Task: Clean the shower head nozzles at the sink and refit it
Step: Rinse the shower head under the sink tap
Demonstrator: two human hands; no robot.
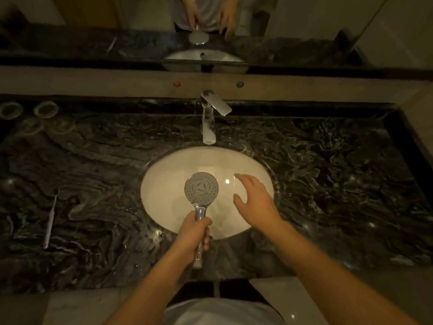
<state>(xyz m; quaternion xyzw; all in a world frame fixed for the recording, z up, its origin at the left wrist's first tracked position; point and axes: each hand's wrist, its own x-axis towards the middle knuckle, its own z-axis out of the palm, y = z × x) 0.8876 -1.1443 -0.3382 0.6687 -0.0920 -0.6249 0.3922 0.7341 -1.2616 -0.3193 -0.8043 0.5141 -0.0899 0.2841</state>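
A chrome shower head (201, 188) with its round nozzle face turned up is held over the white oval sink (164, 174). My left hand (192, 235) grips its handle near the sink's front rim. To the right of the shower head, my right hand (254, 200) hovers over the basin with fingers spread and relaxed, holding nothing. It is apart from the nozzle face.
A chrome tap (209, 118) stands behind the sink on the dark marble counter (339, 184). A thin white brush-like tool (50, 220) lies on the counter at the left. Two glasses (45, 109) stand at the back left. A mirror runs along the back wall.
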